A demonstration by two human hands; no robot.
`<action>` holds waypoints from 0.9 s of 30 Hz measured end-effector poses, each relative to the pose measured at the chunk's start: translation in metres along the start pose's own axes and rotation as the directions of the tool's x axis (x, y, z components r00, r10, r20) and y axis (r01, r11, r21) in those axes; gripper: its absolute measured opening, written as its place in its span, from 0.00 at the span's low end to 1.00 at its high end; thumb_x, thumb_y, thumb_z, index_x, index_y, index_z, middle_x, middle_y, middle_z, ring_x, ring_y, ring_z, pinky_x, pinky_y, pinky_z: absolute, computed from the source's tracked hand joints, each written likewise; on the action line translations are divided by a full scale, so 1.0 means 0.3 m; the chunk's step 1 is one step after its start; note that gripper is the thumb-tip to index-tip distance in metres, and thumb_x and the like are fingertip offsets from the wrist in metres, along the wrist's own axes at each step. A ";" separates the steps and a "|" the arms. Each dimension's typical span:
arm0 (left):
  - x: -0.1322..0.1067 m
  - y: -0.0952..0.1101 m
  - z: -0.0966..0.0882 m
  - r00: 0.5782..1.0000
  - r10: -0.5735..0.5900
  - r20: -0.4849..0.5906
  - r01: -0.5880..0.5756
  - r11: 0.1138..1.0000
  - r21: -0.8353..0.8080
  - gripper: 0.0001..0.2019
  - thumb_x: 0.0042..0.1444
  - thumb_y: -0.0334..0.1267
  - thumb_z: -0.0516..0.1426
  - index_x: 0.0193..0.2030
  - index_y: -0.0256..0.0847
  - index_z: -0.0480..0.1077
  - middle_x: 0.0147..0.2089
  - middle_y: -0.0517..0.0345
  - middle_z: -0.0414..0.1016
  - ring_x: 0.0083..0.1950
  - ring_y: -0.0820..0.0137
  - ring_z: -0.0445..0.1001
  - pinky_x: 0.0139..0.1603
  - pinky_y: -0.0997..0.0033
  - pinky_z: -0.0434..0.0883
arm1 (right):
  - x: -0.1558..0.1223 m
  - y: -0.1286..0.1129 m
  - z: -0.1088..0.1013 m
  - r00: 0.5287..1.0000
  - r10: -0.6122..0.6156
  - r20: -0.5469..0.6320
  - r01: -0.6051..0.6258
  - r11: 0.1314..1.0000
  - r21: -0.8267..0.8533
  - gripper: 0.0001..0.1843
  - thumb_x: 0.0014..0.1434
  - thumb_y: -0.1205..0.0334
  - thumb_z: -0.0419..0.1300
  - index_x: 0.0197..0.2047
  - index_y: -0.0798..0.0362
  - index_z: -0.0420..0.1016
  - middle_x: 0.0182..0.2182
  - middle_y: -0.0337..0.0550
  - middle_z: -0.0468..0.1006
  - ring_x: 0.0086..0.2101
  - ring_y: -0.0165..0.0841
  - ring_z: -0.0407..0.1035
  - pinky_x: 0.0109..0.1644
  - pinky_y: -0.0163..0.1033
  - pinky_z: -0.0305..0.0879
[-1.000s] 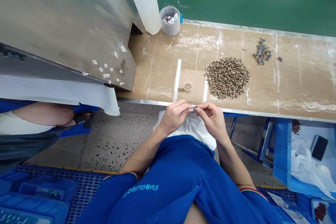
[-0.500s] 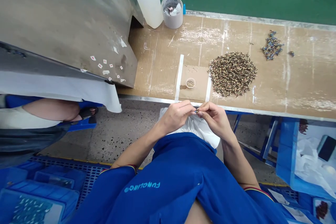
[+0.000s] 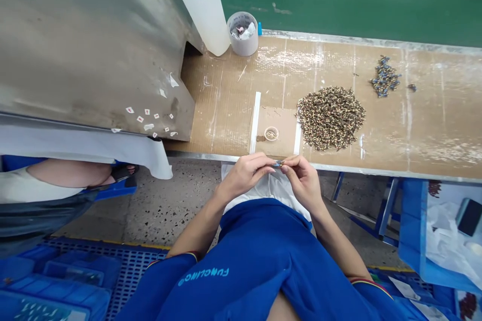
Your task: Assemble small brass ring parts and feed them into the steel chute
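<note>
My left hand point(image 3: 244, 176) and my right hand point(image 3: 303, 184) meet just below the front edge of the bench. Between their fingertips they pinch a tiny metal-and-blue part point(image 3: 277, 164), too small to identify. Just beyond my hands, a cardboard pad point(image 3: 278, 123) lies between white tape strips and holds a small round dish point(image 3: 271, 133). To its right lies a large heap of small brown-gold coiled parts point(image 3: 331, 118). Farther right is a smaller heap of bluish parts point(image 3: 384, 77).
A white plastic bottle point(image 3: 201, 5) and a grey cup of scraps point(image 3: 243, 34) stand at the bench's back left. A steel cabinet point(image 3: 94, 45) juts in at left. A seated person's leg point(image 3: 71, 173) lies below it. A blue crate point(image 3: 412, 225) sits at right.
My view has shifted slightly, moving the bench lower in the picture. Both hands stay together, still pinching the tiny part, with only small finger movement.
</note>
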State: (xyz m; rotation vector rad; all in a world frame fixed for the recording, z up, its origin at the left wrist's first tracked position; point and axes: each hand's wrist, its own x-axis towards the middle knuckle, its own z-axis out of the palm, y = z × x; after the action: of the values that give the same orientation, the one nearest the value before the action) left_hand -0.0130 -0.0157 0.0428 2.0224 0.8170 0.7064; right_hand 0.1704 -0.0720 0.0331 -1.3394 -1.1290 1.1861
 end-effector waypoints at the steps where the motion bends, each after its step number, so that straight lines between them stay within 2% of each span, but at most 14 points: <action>1: 0.003 -0.002 0.000 1.000 0.011 -0.002 -0.011 1.000 0.000 0.14 0.70 0.41 0.53 0.45 0.34 0.75 0.36 0.52 0.78 0.37 0.70 0.77 0.38 0.74 0.72 | 0.002 -0.001 0.004 1.000 -0.008 0.006 0.008 1.000 -0.007 0.11 0.64 0.52 0.63 0.35 0.49 0.73 0.31 0.40 0.77 0.33 0.32 0.73 0.37 0.37 0.71; 9: -0.011 -0.019 -0.024 0.999 0.043 -0.026 -0.043 0.999 0.008 0.15 0.70 0.40 0.52 0.39 0.34 0.76 0.33 0.53 0.77 0.34 0.72 0.75 0.36 0.76 0.70 | 0.008 -0.003 0.054 0.995 -0.087 0.058 0.090 0.994 -0.062 0.06 0.66 0.58 0.60 0.36 0.49 0.72 0.32 0.41 0.77 0.33 0.32 0.73 0.37 0.37 0.70; 16: -0.023 -0.029 -0.029 0.998 0.045 -0.038 -0.043 0.998 0.034 0.16 0.71 0.37 0.51 0.35 0.35 0.74 0.29 0.56 0.74 0.30 0.73 0.72 0.32 0.76 0.67 | 0.035 -0.015 0.060 0.979 -0.130 0.157 0.146 0.985 -0.095 0.09 0.67 0.59 0.59 0.34 0.49 0.69 0.31 0.40 0.76 0.32 0.32 0.72 0.35 0.38 0.68; 27: -0.027 -0.027 -0.026 0.997 -0.021 0.076 0.016 0.997 0.072 0.18 0.71 0.37 0.49 0.31 0.36 0.72 0.27 0.57 0.72 0.29 0.72 0.70 0.31 0.75 0.65 | 0.039 0.022 0.051 0.973 -0.067 0.221 0.069 0.998 0.000 0.14 0.66 0.55 0.60 0.30 0.49 0.65 0.28 0.39 0.75 0.30 0.31 0.70 0.34 0.37 0.65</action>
State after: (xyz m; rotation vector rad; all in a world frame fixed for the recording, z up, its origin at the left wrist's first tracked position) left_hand -0.0261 -0.0144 0.0384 2.0898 0.8250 0.5925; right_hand 0.1565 -0.0597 0.0248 -1.1853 -1.3273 1.3050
